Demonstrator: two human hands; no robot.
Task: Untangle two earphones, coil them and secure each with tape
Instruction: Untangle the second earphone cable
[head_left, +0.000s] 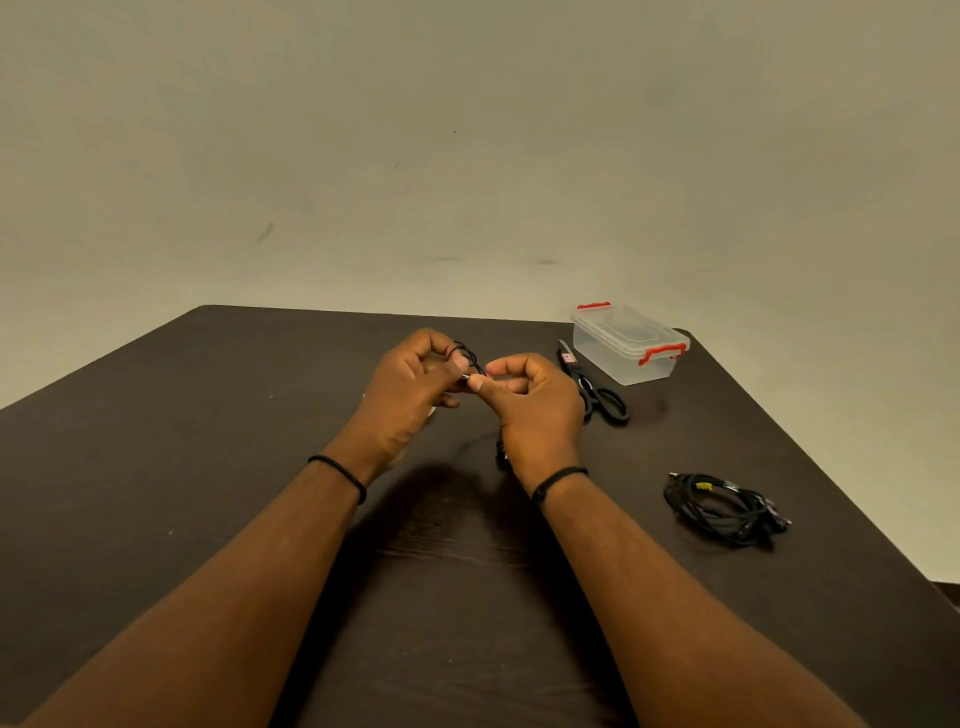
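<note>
Above the middle of the dark table (208, 467), my left hand (410, 395) holds a black earphone cable (467, 356) looped around its fingers. My right hand (530, 400) pinches the cable's end close to the left fingertips. A loose stretch of the same cable hangs below my right hand, mostly hidden by it. A second black earphone (724, 506) lies coiled on the table at the right, with a small yellow piece of tape on it. No tape roll is in sight.
Black scissors (592, 387) lie right of my hands. Behind them, near the far right corner, stands a clear plastic box (628, 345) with red latches. The table's right edge runs diagonally close to the coiled earphone. A plain wall lies beyond.
</note>
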